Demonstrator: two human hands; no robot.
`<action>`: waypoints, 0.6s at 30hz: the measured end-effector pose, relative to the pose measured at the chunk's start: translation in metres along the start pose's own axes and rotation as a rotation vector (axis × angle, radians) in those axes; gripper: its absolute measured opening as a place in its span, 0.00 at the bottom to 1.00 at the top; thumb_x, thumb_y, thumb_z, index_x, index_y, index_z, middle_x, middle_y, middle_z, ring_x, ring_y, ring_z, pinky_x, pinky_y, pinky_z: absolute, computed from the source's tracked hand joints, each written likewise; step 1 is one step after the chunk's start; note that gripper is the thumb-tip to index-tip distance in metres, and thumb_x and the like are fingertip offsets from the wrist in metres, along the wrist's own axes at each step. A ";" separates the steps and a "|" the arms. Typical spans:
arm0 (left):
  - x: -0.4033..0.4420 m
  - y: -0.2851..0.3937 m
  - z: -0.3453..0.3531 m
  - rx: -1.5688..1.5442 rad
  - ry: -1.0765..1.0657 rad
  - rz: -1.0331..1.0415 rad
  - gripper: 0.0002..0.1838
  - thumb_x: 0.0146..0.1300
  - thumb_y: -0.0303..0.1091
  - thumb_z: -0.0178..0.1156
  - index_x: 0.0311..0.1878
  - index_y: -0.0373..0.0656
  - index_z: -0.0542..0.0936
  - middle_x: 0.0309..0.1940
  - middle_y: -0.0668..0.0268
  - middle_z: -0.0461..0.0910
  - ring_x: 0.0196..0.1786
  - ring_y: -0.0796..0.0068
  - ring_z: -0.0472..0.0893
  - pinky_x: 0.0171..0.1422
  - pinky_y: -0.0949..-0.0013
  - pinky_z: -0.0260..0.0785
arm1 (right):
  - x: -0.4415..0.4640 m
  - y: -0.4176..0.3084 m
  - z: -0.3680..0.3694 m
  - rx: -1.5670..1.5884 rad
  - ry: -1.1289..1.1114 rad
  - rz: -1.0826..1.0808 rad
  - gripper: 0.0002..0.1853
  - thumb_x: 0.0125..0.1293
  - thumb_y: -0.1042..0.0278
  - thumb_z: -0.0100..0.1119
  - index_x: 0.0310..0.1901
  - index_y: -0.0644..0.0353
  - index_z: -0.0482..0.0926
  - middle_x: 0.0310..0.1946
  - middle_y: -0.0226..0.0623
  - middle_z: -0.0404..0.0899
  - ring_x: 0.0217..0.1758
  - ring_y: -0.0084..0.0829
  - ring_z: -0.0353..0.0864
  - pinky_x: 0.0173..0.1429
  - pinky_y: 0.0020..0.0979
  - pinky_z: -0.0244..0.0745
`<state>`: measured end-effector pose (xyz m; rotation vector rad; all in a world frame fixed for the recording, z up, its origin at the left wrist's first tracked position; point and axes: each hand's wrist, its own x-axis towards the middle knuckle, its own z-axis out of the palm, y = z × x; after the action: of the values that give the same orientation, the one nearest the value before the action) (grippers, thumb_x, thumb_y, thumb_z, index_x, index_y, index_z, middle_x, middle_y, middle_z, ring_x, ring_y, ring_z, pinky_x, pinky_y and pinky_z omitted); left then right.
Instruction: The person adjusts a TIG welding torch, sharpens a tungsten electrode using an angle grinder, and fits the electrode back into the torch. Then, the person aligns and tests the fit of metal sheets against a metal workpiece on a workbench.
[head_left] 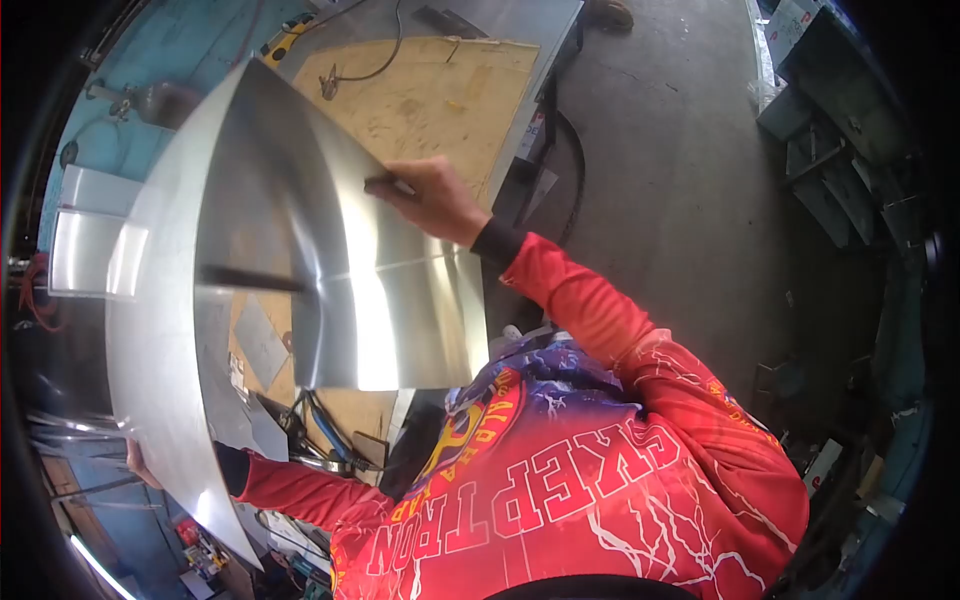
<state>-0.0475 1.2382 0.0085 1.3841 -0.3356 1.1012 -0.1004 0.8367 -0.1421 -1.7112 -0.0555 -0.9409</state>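
A large shiny bent metal sheet (390,310) fills the left half of the view, tilted above a workbench. Its pale outer panel (165,260) curves toward my lower left. At the sheet's lower left edge, my left hand (142,463) grips it, with most of the fingers hidden by the metal. My right hand (437,198) is closed at the upper right edge, around a dark flat bar (390,187) that lies against that edge. Only part of the bar shows, so its exact kind is unclear. A dark streak crosses the sheet's inner face, apparently a reflection.
Under the sheet lies a wooden board (470,95) on the bench, with a cable and clamp (330,82) on top. A yellow tool (288,35) rests at the far edge. Metal boxes (825,150) stand right, across the grey floor (670,170). Hoses (330,430) hang near my waist.
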 end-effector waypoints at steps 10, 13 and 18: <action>-0.031 -0.028 0.052 0.331 -0.242 0.886 0.21 0.54 0.37 0.65 0.46 0.32 0.76 0.41 0.48 0.79 0.44 0.59 0.80 0.54 0.55 0.75 | -0.031 -0.031 -0.058 -0.307 0.129 -0.030 0.11 0.65 0.63 0.64 0.38 0.64 0.83 0.19 0.43 0.74 0.18 0.27 0.67 0.28 0.29 0.67; 0.028 -0.181 0.067 -0.136 -0.252 0.621 0.29 0.44 0.35 0.75 0.47 0.30 0.76 0.40 0.51 0.79 0.44 0.59 0.81 0.51 0.58 0.76 | -0.030 -0.007 -0.075 -0.281 0.175 -0.005 0.13 0.65 0.61 0.64 0.37 0.64 0.82 0.17 0.42 0.70 0.18 0.24 0.62 0.26 0.30 0.63; -0.019 -0.106 0.105 -0.167 -0.409 0.385 0.29 0.46 0.34 0.73 0.50 0.30 0.75 0.43 0.52 0.78 0.48 0.58 0.81 0.53 0.58 0.75 | -0.027 0.002 -0.085 -0.374 0.128 0.111 0.14 0.66 0.59 0.63 0.42 0.63 0.85 0.19 0.34 0.75 0.21 0.18 0.67 0.28 0.27 0.68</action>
<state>0.0663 1.1569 -0.0460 1.4224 -1.0022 1.0608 -0.1651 0.7765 -0.1551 -1.9662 0.3149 -1.0201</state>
